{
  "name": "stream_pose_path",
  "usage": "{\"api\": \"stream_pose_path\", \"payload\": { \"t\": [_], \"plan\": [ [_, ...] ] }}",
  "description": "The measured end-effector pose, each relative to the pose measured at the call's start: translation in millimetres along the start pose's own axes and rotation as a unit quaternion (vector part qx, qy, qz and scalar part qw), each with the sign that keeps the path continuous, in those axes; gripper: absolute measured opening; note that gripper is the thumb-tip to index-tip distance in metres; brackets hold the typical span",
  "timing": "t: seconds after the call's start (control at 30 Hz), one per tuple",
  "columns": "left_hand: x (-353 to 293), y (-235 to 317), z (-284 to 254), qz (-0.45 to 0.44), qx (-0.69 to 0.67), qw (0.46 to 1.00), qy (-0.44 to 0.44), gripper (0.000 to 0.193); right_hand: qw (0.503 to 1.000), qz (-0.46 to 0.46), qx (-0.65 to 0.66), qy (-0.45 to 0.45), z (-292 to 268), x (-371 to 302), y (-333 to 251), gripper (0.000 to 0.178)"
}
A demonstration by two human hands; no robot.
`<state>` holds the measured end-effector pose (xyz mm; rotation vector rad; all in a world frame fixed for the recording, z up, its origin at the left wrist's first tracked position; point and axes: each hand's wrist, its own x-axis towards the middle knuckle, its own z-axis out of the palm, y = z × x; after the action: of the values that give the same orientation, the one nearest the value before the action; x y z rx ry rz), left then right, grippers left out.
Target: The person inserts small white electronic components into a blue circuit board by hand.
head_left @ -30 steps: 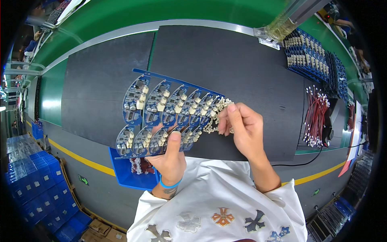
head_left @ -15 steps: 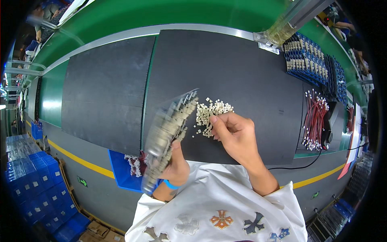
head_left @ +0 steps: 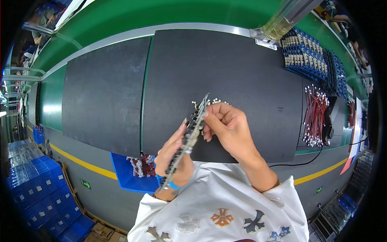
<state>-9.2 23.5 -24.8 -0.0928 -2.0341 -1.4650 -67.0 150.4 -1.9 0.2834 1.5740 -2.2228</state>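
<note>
My left hand [head_left: 171,157], with a blue band at the wrist, holds a long circuit board [head_left: 188,141] tilted steeply, almost edge-on. Dark parts run along one face of the board and pale connectors along the other. Thumb and fingers of my right hand [head_left: 231,127] are pinched together against the board's upper part; whatever is between them is hidden. Behind the hands lies a pile of small cream-white connectors [head_left: 217,101], mostly covered by the board and my right hand.
A black mat [head_left: 250,72] covers the bench. Blue boards with white connectors [head_left: 304,56] are stacked at the far right, near red wire bundles [head_left: 315,117]. A blue bin [head_left: 125,173] with red-and-white wires hangs by the front edge. A metal post [head_left: 282,24] stands at the back.
My left hand has turned the board from its blurred, tilted face to nearly edge-on and brought it rightward over the pile. My right hand has left the connectors and now meets the board.
</note>
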Motion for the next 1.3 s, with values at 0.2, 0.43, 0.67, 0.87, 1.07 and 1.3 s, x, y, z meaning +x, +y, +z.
{"api": "stream_pose_path", "payload": {
  "t": [0.2,0.43,0.67,0.87,1.07,1.3],
  "plan": [
    [-10.5,-6.8,4.1,-0.120,0.034,0.975,0.183,0.029,0.992,-0.052,-0.095,0.065,-6.2,-3.8,7.1,0.017],
    [-10.2,-11.4,1.7,-0.026,-0.093,0.993,0.067,0.029,0.996,-0.084,0.024,-0.017,8.5,-3.2,-2.0,0.016],
    [-9.8,-9.3,-0.2,-0.018,0.064,0.991,0.118,0.027,1.000,0.007,0.026,-0.013,2.4,-7.2,-6.3,0.017],
    [-7.2,-14.3,-2.2,-0.041,-0.005,0.995,0.091,0.027,0.993,-0.069,-0.064,0.065,-2.5,-3.3,4.3,0.016],
    [3.8,-0.2,-0.1,-0.002,-0.005,1.000,0.000,0.017,0.996,-0.056,0.053,-0.052,8.7,-7.6,-12.7,0.014],
    [0.1,-6.2,1.3,-0.061,0.040,0.988,0.138,0.015,0.998,-0.025,0.036,-0.035,-0.9,-9.7,-1.5,0.017]
  ]
}}
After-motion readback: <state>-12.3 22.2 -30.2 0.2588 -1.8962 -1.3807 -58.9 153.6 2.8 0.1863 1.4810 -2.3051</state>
